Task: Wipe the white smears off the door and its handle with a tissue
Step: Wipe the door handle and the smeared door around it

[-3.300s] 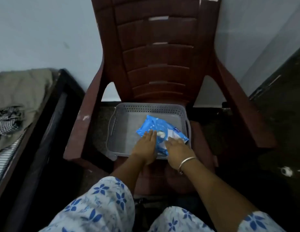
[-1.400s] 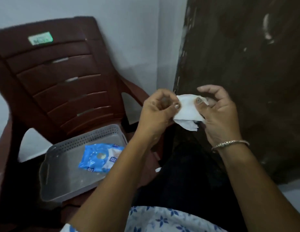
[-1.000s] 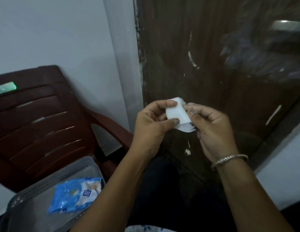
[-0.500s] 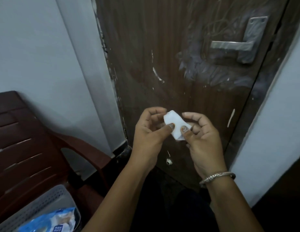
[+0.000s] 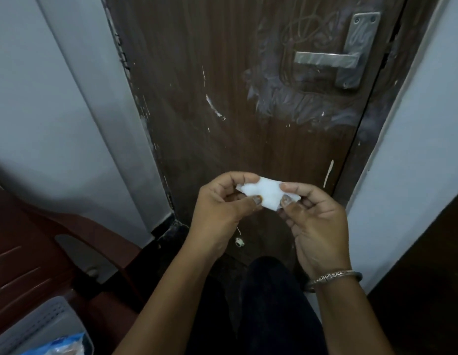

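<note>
A small folded white tissue (image 5: 266,192) is stretched between both hands in front of the lower part of the dark brown door (image 5: 197,98), apart from its face. The left hand (image 5: 222,208) pinches the tissue's left end, thumb below and forefinger curled over the top; the right hand (image 5: 317,226) pinches the right end the same way, so the fingers (image 5: 286,201) of both are clamped on it, and its two ends are hidden under them. The other fingers of each hand fold behind the palms and are hard to make out. A metal bangle (image 5: 335,275) sits on the right wrist. Up and to the right, the metal lever handle (image 5: 325,60) on its plate is streaked, and the white smears (image 5: 281,98) spread in a hazy patch below and left of it, with thin scribbled lines above that are faint against the wood. The door's top is cut off by the picture edge. At the lower left only part of a dark red plastic chair (image 5: 30,252) shows, with the corner of a grey perforated basket (image 5: 43,326) on it and a sliver of a blue packet (image 5: 61,349) inside, both cropped.
</note>
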The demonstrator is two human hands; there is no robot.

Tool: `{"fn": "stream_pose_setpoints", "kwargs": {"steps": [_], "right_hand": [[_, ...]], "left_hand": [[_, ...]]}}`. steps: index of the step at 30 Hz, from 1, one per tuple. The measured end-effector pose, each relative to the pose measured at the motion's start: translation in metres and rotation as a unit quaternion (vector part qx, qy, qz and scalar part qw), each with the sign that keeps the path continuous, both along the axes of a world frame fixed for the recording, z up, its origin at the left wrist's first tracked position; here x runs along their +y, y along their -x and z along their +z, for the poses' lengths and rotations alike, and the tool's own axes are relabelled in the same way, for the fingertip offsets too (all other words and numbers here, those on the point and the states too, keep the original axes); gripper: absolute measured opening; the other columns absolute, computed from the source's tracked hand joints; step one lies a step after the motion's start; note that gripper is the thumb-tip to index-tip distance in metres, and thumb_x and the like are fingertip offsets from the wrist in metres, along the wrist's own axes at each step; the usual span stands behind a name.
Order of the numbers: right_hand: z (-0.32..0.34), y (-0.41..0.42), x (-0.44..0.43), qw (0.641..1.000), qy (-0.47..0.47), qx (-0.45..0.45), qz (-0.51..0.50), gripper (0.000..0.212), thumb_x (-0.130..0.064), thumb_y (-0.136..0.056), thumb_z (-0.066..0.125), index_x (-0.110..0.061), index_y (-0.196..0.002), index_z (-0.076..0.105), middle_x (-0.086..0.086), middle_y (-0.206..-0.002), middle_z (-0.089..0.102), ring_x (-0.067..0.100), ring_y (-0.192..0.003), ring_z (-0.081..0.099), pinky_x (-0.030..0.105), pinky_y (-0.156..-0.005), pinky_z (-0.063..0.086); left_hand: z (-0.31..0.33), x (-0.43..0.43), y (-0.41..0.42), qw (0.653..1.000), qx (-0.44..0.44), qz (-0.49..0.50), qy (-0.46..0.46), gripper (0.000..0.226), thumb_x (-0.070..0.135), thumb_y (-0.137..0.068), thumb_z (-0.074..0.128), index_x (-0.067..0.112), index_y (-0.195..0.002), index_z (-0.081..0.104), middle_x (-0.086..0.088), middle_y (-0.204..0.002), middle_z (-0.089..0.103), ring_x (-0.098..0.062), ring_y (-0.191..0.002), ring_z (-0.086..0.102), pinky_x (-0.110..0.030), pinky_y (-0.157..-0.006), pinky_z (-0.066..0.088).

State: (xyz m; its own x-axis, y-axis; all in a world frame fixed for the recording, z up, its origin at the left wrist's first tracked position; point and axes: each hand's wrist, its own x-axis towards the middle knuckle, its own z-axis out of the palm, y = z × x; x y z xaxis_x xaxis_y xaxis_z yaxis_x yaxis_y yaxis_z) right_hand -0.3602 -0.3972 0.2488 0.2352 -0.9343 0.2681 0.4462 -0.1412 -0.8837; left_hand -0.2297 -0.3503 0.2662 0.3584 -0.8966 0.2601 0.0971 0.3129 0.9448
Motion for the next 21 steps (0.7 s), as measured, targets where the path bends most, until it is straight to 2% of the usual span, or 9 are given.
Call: {"fn": "stream_pose_setpoints", "kwargs": {"steps": [2, 5, 7, 10, 13, 16, 18, 21], "right_hand": [[-0.003, -0.001, -0.004, 0.998, -0.04, -0.05, 0.012, 0.035, 0.014, -0.078, 0.057, -0.018, -0.085, 0.067, -0.002, -0.077, 0.071, 0.011, -0.07, 0.063, 0.019, -0.061, 0.053], [-0.009, -0.003, -0.009, 0.986, -0.104, -0.098, 0.082, 0.041, 0.011, -0.072, 0.056, -0.018, -0.101, 0.06, 0.005, -0.079, 0.07, 0.012, -0.07, 0.064, 0.021, -0.06, 0.053], [-0.012, -0.003, -0.012, 0.984, -0.115, -0.097, 0.094, 0.039, 0.015, -0.077, 0.05, -0.014, -0.1, 0.06, 0.004, -0.081, 0.072, 0.012, -0.072, 0.066, 0.02, -0.061, 0.054], [-0.015, -0.005, -0.016, 0.99, -0.1, -0.067, 0.071, 0.033, 0.018, -0.079, 0.051, -0.011, -0.088, 0.062, -0.001, -0.078, 0.071, 0.009, -0.07, 0.066, 0.019, -0.06, 0.054], [-0.015, -0.008, -0.02, 0.997, -0.07, -0.011, 0.015, 0.033, 0.018, -0.075, 0.058, -0.014, -0.08, 0.063, -0.002, -0.077, 0.067, 0.011, -0.074, 0.063, 0.021, -0.062, 0.055], [-0.017, -0.012, -0.02, 0.998, -0.035, 0.045, -0.028, 0.034, 0.015, -0.074, 0.062, -0.018, -0.078, 0.068, 0.001, -0.079, 0.069, 0.014, -0.076, 0.064, 0.024, -0.065, 0.055], [-0.02, -0.015, -0.017, 0.999, -0.036, 0.032, -0.008, 0.032, 0.011, -0.076, 0.062, -0.02, -0.079, 0.072, 0.0, -0.079, 0.073, 0.011, -0.073, 0.067, 0.021, -0.063, 0.055], [-0.023, -0.017, -0.014, 0.995, -0.067, -0.042, 0.058, 0.031, 0.011, -0.084, 0.05, -0.011, -0.097, 0.068, 0.007, -0.093, 0.074, 0.02, -0.089, 0.07, 0.024, -0.07, 0.056]], "left_hand": [[-0.004, -0.004, 0.002, 1.0, 0.029, -0.003, -0.001, 0.036, -0.013, -0.073, 0.065, 0.022, -0.079, 0.072, 0.0, -0.079, 0.069, -0.016, -0.075, 0.063, -0.025, -0.066, 0.056], [-0.011, -0.008, 0.007, 0.996, 0.083, -0.013, -0.015, 0.035, -0.013, -0.075, 0.062, 0.021, -0.08, 0.07, -0.004, -0.081, 0.069, -0.017, -0.078, 0.065, -0.027, -0.067, 0.056], [-0.014, -0.011, 0.01, 0.993, 0.118, -0.007, -0.025, 0.032, -0.013, -0.076, 0.062, 0.018, -0.08, 0.069, -0.006, -0.077, 0.067, -0.018, -0.076, 0.066, -0.026, -0.065, 0.055], [-0.018, -0.015, 0.013, 0.989, 0.143, 0.012, -0.032, 0.025, -0.011, -0.074, 0.064, 0.012, -0.082, 0.066, -0.007, -0.076, 0.065, -0.018, -0.075, 0.067, -0.027, -0.066, 0.057], [-0.019, -0.017, 0.012, 0.993, 0.116, 0.029, -0.027, 0.029, -0.011, -0.07, 0.069, 0.013, -0.086, 0.065, -0.008, -0.077, 0.066, -0.018, -0.073, 0.064, -0.028, -0.069, 0.058], [-0.019, -0.015, 0.01, 0.997, 0.058, 0.043, -0.014, 0.033, -0.01, -0.068, 0.072, 0.017, -0.087, 0.068, -0.006, -0.08, 0.071, -0.013, -0.071, 0.067, -0.022, -0.063, 0.054], [-0.02, -0.014, 0.009, 0.998, 0.021, 0.061, -0.018, 0.034, -0.007, -0.067, 0.075, 0.021, -0.085, 0.07, -0.015, -0.096, 0.069, -0.019, -0.079, 0.069, -0.025, -0.067, 0.054], [-0.02, -0.013, 0.007, 0.996, -0.023, 0.086, -0.02, 0.033, -0.004, -0.069, 0.074, 0.024, -0.086, 0.07, -0.018, -0.103, 0.065, -0.023, -0.086, 0.068, -0.03, -0.072, 0.055]]}}
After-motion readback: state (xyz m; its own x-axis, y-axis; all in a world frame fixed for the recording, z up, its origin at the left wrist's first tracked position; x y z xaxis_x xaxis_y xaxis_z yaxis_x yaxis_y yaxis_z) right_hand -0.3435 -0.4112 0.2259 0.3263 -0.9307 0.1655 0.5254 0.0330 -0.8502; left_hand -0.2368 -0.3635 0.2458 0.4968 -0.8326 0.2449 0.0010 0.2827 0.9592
